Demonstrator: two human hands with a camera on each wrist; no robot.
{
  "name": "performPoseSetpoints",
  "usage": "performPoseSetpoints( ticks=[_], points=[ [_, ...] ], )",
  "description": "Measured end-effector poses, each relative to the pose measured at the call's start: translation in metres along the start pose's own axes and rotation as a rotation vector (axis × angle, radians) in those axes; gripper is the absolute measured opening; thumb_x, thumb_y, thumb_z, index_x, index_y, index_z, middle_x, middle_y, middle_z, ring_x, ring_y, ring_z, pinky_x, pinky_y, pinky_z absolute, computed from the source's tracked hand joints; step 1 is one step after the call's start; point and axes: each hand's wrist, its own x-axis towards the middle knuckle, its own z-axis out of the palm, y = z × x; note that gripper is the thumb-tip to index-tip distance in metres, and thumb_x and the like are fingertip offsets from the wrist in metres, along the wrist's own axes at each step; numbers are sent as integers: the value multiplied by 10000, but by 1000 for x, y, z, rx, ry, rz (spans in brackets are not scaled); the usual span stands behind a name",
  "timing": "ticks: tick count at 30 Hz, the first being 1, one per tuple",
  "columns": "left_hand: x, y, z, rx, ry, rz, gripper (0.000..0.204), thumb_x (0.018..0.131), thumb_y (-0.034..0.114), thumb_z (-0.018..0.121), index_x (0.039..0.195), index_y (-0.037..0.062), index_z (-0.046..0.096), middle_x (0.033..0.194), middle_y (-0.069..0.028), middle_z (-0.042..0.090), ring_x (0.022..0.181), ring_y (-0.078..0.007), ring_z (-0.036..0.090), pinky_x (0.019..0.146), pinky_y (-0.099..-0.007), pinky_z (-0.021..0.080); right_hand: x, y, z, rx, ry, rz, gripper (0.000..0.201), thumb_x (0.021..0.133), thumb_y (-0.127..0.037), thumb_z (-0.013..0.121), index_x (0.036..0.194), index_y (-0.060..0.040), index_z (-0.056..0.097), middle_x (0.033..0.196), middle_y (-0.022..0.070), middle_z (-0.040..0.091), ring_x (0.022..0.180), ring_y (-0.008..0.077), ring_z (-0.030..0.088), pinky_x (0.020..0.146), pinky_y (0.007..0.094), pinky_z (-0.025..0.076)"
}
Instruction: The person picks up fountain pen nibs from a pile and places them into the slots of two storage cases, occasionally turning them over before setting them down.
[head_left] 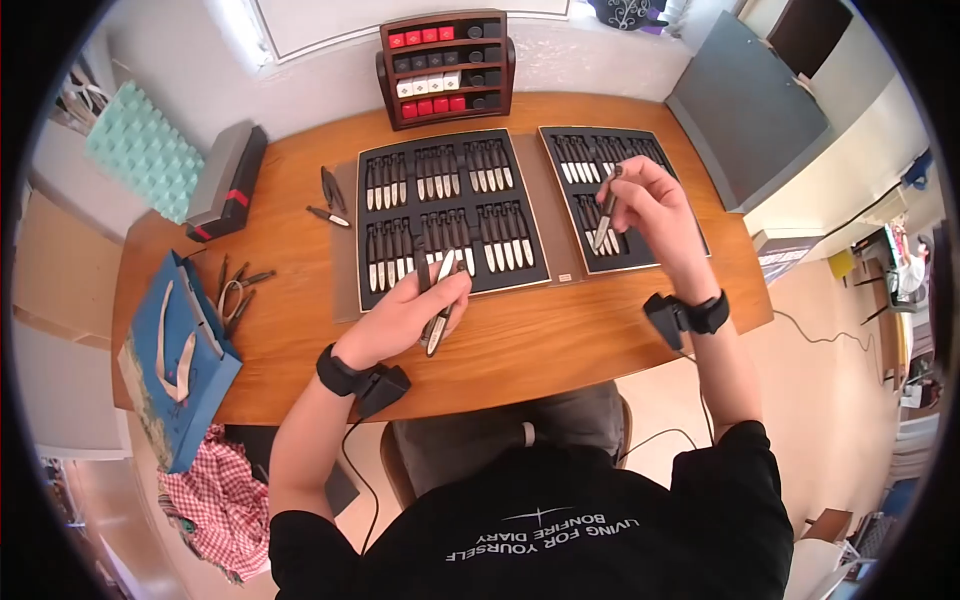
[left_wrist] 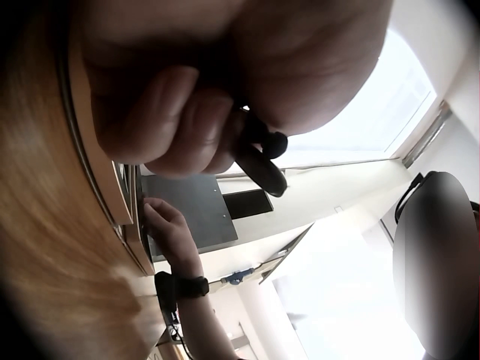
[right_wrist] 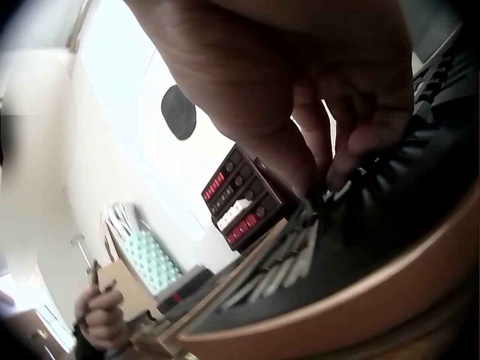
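My left hand (head_left: 418, 302) grips several slim dark-and-silver sticks (head_left: 437, 331) above the front edge of the larger tray (head_left: 545, 262). Their dark rounded ends (left_wrist: 264, 171) poke out of the curled fingers in the left wrist view. Over the right tray (head_left: 592, 268), my right hand (head_left: 655, 208) pinches one similar stick (head_left: 605, 222) near its dark top, silver end downward. In the right wrist view the fingertips (right_wrist: 306, 178) are right at the tray's row of sticks. Both black trays hold rows of these sticks, grouped in sections.
Loose sticks (head_left: 333, 190) lie left of the larger tray. Farther left are a blue paper bag (head_left: 172, 340), scissors (head_left: 232, 298) and a grey box with a red band (head_left: 228, 185). A wooden rack (head_left: 445, 70) stands behind; a grey panel (head_left: 750, 110) leans at back right.
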Motion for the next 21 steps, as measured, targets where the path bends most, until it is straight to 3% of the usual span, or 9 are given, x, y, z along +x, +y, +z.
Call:
performPoseSetpoints(
  ticks=[4, 9, 11, 13, 16, 19, 21],
  points=[
    [-1, 1, 1, 18, -2, 0, 309, 1022, 327, 429, 825, 97, 489, 651, 46, 482, 596, -43, 425, 548, -214, 360, 10, 1, -49, -359, 17, 179, 53, 908, -122, 623, 914, -75, 601, 781, -51, 581, 670, 36, 537, 624, 177, 438],
    [1, 2, 1, 46, -7, 28, 308, 1023, 323, 426, 823, 97, 488, 660, 51, 475, 601, -42, 420, 547, -213, 359, 20, 27, -65, -518, -34, 242, 113, 863, -150, 680, 888, -47, 641, 758, -33, 596, 693, 52, 545, 636, 207, 453],
    [1, -1, 0, 47, 12, 51, 257, 1027, 259, 412, 843, 92, 479, 635, 30, 491, 556, -49, 438, 508, -201, 356, 20, 36, -61, -762, -38, 94, 140, 843, -139, 693, 904, -21, 648, 755, -11, 606, 709, 80, 548, 639, 247, 465],
    [1, -1, 1, 46, 18, 43, 259, 1027, 261, 414, 840, 93, 479, 635, 31, 491, 556, -47, 438, 508, -200, 355, 14, 27, -48, -834, -29, 101, 168, 822, -129, 703, 932, -13, 653, 754, 14, 598, 710, 112, 549, 653, 278, 468],
    [1, 2, 0, 48, 14, 58, 266, 1027, 268, 418, 835, 95, 479, 634, 35, 490, 557, -44, 436, 510, -198, 352, 5, 20, -41, -1101, 40, -11, 208, 786, -131, 712, 976, -53, 677, 817, 67, 574, 720, 194, 572, 677, 315, 473],
    [1, 0, 1, 51, 5, 78, 283, 1028, 286, 422, 828, 94, 480, 631, 37, 488, 559, -40, 432, 512, -196, 350, -6, 17, -38, -1201, -27, -74, 229, 787, -139, 710, 1008, -81, 700, 860, 77, 577, 758, 235, 587, 696, 341, 481],
    [1, 1, 1, 81, -31, 87, 291, 1029, 292, 420, 825, 93, 480, 632, 37, 487, 558, -41, 428, 516, -196, 351, -9, 24, -41, -1321, -58, -215, 212, 801, -146, 699, 1007, -102, 720, 852, 70, 564, 800, 250, 586, 720, 352, 488]
  ],
)
